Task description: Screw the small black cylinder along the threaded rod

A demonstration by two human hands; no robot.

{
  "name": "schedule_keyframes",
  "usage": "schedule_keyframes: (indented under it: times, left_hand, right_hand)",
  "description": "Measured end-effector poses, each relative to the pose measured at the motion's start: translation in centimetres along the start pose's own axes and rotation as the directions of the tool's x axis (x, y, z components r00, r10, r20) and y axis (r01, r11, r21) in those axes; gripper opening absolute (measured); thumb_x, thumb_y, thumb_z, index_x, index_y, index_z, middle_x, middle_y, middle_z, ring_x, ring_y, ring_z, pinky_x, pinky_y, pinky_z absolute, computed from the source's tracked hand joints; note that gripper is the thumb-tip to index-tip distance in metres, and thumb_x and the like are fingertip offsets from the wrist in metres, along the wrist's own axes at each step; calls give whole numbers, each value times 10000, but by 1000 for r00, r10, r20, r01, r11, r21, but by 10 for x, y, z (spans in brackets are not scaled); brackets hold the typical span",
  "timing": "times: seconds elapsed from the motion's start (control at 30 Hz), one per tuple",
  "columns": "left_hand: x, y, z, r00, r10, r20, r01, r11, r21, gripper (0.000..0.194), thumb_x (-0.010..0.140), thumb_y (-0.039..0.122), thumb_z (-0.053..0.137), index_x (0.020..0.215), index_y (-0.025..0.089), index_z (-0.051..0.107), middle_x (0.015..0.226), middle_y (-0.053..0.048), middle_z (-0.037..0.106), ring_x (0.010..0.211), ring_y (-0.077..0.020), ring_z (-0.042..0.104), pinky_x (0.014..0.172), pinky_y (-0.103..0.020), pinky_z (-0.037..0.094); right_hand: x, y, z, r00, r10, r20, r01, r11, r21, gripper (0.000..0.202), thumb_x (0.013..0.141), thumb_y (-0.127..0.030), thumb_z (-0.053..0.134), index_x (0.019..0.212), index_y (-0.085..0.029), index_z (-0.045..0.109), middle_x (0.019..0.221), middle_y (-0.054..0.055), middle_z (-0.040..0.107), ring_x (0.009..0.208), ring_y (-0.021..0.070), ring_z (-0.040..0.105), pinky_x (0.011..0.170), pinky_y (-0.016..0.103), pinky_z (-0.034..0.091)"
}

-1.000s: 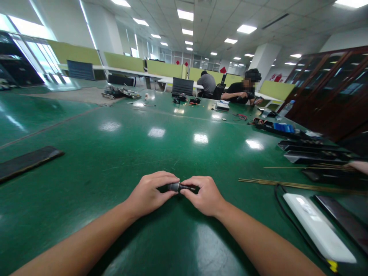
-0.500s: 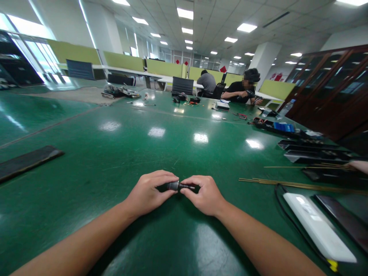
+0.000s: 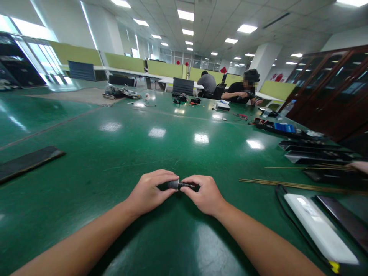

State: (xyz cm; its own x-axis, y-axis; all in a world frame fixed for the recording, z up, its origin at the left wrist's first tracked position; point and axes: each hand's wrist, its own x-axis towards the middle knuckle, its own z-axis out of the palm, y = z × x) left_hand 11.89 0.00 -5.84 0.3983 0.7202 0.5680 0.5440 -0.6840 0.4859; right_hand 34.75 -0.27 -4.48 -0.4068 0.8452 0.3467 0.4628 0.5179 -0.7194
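Note:
Over the green table, my left hand [image 3: 153, 191] pinches a small dark cylindrical part with a ribbed shaft [image 3: 173, 184], gripping its thicker grey body between thumb and fingers. The narrow shaft points right, toward my right hand [image 3: 202, 193]. My right thumb and fingertips close around this shaft from either side. The part lies roughly level, and both ends of it are partly hidden by my fingers. Its exact kind is too small to tell.
On the right lie thin brass-coloured rods [image 3: 276, 183], a white power bank-like block [image 3: 319, 228] with a black cable, and dark metal channels [image 3: 316, 156]. A dark flat bar [image 3: 27, 163] is at left. A co-worker [image 3: 243, 90] sits across the table; another person's hand [image 3: 359, 166] shows at right.
Both hands keep their hold on the small cylindrical part, almost in the same place. The camera view has shifted very slightly.

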Motion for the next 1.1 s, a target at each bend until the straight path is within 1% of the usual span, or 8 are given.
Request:
schedule_keyframes:
  times: [0.17, 0.43, 1.1]
  left_hand:
    - [0, -1, 1, 1000, -21, -2, 21, 1000, 4, 272, 827, 291, 755, 1096, 274, 719, 1082, 1, 720, 989, -149, 682, 915, -266, 559]
    - [1, 1, 0, 1000, -11, -2, 11, 1000, -2, 258, 837, 284, 740, 1092, 252, 725, 1076, -32, 723, 983, -179, 690, 908, -300, 571]
    - [1, -3, -4, 1000, -16, -6, 16, 1000, -1, 264, 831, 285, 747, 1092, 255, 723, 1077, -23, 726, 992, -173, 687, 915, -294, 564]
  right_hand:
    - [0, 1, 0, 1000, 17, -3, -17, 1000, -10, 116, 869, -247, 704, 973, -248, 757, 887, -5, 753, 782, 155, 674, 720, 260, 463]
    - [-1, 1, -2, 1000, 17, 1, -17, 1000, -17, 126, 846, -240, 728, 969, -245, 757, 878, -6, 751, 773, 152, 673, 713, 258, 467]
    - [1, 1, -3, 1000, 11, -21, -13, 998, -68, 124, 875, -261, 703, 981, -236, 763, 866, 16, 751, 766, 166, 670, 713, 268, 476]
